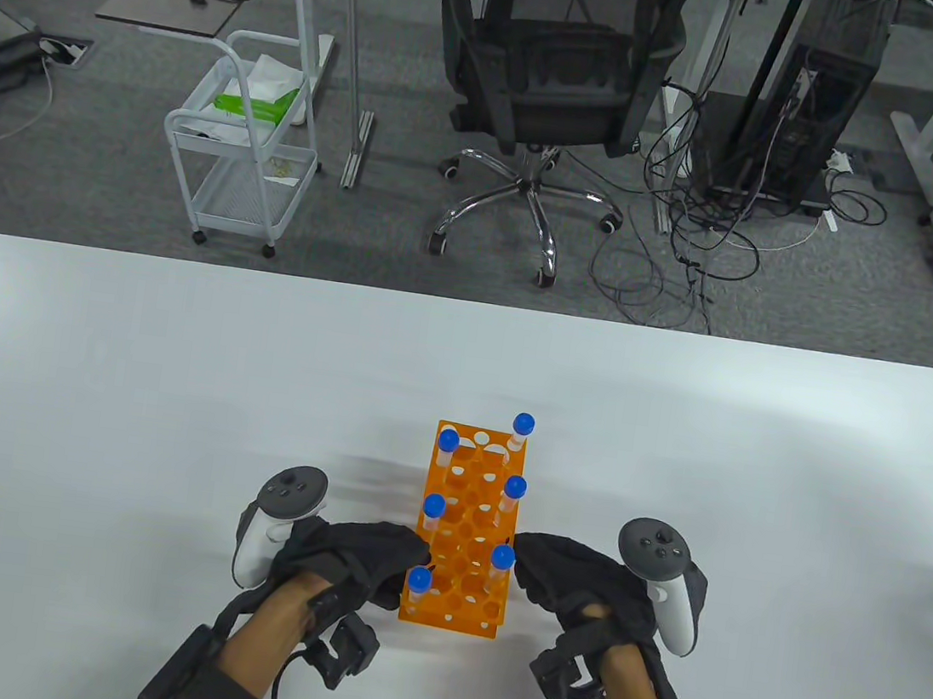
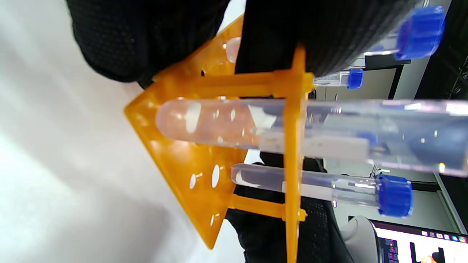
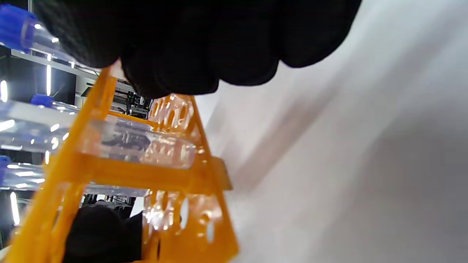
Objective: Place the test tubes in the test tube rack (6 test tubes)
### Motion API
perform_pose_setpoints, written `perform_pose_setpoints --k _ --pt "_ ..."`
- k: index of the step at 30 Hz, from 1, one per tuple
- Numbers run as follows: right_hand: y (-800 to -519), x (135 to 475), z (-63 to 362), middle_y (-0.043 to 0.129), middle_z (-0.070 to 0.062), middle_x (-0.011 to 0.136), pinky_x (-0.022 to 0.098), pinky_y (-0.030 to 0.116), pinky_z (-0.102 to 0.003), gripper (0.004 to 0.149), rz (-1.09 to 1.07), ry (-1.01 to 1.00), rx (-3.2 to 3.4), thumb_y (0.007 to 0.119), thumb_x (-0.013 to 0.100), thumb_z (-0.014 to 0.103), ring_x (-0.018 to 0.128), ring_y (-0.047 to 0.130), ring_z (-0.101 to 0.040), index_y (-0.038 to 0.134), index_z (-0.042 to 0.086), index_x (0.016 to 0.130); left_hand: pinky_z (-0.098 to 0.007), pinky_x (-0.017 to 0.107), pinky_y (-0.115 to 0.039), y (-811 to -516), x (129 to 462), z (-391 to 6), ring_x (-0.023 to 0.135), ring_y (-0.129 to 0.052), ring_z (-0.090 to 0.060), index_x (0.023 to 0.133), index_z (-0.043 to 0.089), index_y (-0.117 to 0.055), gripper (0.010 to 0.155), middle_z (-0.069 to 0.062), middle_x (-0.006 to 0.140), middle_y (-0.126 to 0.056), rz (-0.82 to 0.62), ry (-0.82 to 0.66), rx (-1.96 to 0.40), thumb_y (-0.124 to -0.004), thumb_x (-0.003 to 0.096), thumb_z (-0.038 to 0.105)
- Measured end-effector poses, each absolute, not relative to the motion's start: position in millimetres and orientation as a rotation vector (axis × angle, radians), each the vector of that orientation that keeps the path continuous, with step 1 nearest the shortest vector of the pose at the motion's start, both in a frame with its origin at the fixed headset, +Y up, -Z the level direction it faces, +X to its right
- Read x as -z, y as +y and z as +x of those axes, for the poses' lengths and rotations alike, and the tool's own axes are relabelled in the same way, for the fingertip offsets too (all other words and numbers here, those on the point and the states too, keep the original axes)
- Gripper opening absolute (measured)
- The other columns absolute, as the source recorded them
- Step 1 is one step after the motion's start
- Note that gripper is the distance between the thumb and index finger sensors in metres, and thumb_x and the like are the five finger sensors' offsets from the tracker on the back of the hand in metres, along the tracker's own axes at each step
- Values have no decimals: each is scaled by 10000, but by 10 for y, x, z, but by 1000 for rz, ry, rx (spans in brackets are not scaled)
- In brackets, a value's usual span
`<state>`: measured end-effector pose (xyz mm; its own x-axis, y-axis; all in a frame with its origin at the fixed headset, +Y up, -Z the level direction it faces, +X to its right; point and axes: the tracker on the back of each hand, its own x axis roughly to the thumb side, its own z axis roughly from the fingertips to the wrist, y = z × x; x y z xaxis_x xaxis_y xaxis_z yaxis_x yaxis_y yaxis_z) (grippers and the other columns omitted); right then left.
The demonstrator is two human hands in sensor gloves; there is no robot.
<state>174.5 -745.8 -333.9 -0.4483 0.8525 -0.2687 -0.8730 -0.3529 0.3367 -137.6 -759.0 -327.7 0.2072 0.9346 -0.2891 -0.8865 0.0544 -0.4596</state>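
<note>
Six capped tubes (image 1: 514,486) upright in orange rack (image 1: 466,538) | both grips (image 1: 370,560) (image 1: 573,583) clasp rack sides

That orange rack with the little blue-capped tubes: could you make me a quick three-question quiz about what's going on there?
1. How many blue-capped test tubes stand in the orange rack?
2. True or false: one tube lies loose on the white table.
3. Where are the hands? A) both far from the rack B) left hand and right hand at the rack's two sides C) one hand lifting a tube

Key: 1. six; 2. false; 3. B
</note>
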Motion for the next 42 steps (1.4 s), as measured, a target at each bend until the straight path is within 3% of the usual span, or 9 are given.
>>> perform_pose_setpoints --k 18,29,42 --pt "-7501 3364 1739 955 83 726 607 761 -494 418 -62 586 -1895 815 455 546 621 946 -146 888 342 812 -523 498 -796 -7666 3290 -1332 772 -878 -405 718 171 -940 417 -287 963 -735 -635 -70 -1357 -801 447 456" --pt "-7541 3411 1746 951 76 727 614 754 -496 419 -101 575 -1915 816 460 541 627 939 -148 890 329 813 -526 557 -721 -7715 3359 -1311 828 -773 -378 734 162 -950 437 -226 1004 -649 -616 -30 -1258 -811 443 456" --pt "-7668 3455 1756 944 80 741 630 743 -490 415 -162 579 -2026 811 464 539 640 932 -145 878 341 822 -509 536 -738 -7829 3420 -1257 756 -824 -322 734 164 -948 431 -186 932 -736 -601 -10 -1201 -812 437 443"
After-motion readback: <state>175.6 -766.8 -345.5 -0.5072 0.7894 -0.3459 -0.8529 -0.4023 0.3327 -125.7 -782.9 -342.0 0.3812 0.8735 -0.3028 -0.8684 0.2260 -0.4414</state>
